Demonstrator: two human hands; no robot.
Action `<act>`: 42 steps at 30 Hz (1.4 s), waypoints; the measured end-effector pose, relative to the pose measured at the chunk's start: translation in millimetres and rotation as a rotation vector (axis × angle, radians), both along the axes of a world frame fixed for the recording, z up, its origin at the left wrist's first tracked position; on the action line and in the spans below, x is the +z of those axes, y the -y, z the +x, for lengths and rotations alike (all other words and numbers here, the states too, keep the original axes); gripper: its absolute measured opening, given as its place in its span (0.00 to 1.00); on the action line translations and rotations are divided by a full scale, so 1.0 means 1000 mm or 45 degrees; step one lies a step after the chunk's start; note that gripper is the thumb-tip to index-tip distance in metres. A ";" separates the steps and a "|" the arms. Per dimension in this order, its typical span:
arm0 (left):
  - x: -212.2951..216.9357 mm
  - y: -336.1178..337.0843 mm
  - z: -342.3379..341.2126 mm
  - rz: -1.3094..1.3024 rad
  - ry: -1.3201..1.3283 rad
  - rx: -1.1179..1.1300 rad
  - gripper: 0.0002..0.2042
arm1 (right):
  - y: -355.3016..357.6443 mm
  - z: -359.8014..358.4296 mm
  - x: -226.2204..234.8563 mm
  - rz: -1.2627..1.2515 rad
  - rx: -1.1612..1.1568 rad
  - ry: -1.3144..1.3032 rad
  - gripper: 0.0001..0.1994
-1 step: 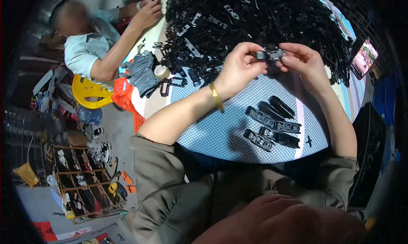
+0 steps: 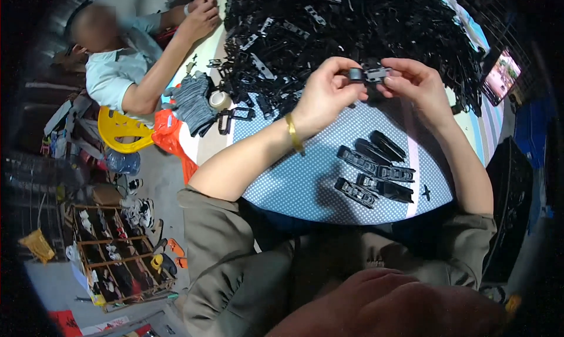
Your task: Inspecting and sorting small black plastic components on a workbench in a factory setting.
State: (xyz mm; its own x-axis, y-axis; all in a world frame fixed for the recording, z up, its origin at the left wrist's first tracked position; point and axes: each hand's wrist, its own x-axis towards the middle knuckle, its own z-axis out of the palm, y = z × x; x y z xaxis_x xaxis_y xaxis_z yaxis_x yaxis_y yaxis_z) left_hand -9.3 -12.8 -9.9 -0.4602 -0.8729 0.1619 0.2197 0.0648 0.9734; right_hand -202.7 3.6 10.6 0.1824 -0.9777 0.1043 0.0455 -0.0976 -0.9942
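Above the near edge of the pile, my left hand and my right hand come close together. A small black and grey plastic part spans the gap between their fingertips. My left thumb and fingers pinch its dark rounded end, and my right fingers close on its grey end; its exact kind is unclear. On the dotted blue cloth nearer to me lie several long black plastic assemblies, side by side. A small black cross-shaped piece lies to their right.
A large heap of black plastic parts covers the far table. Grey gloves and a tape roll lie at left. Another person sits far left near a yellow stool. A lit phone stands at right.
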 end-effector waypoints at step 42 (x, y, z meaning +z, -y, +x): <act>-0.005 -0.004 -0.002 0.372 -0.174 -0.306 0.20 | -0.002 0.001 -0.007 -1.405 -0.215 -1.073 0.07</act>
